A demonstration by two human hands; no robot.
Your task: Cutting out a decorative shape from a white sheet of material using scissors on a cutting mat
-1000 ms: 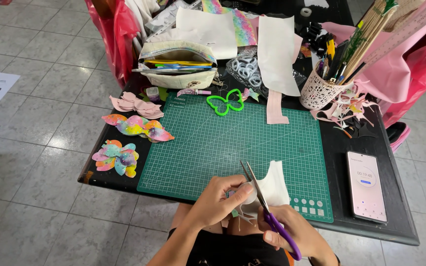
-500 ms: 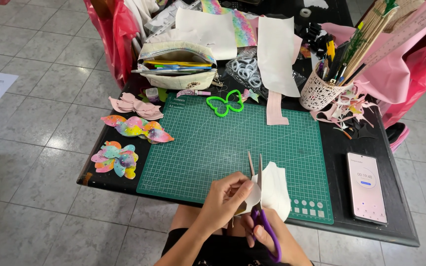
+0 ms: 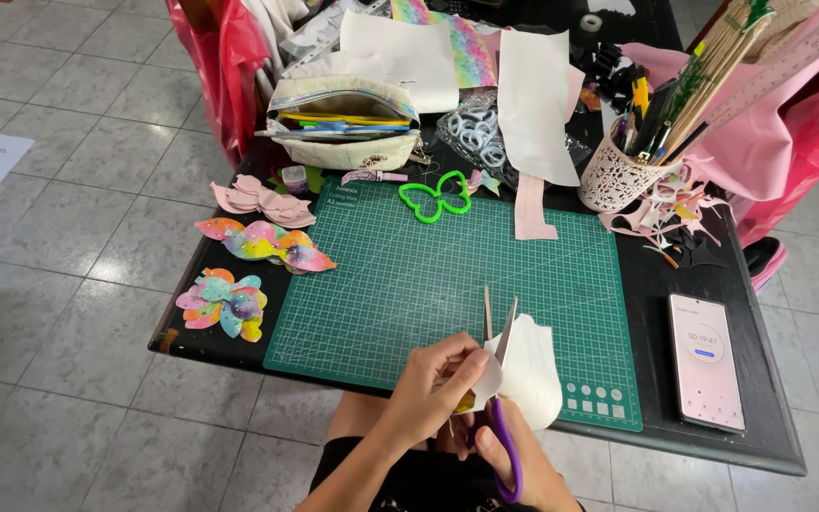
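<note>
Black bench (image 3: 684, 275) carried a green cutting mat (image 3: 447, 284) at centre. White sheets (image 3: 533, 100) and an open pencil pouch (image 3: 343, 118) lay at the far edge; a white lattice cup (image 3: 613, 180) of tools stood far right of the mat. Phone (image 3: 706, 356) lay right of the mat, screen lit. Coloured bow cut-outs (image 3: 263, 242) sat left of the mat, and a green butterfly template (image 3: 435, 197) on its far edge. Left hand (image 3: 433, 389) was over the mat's near edge, fingers pinched closed on a white piece (image 3: 528, 370). Right hand (image 3: 514, 460), just below, fingers closed through the purple handles of scissors (image 3: 502, 379); blades pointed away, slightly parted, touching the piece's left edge.
</note>
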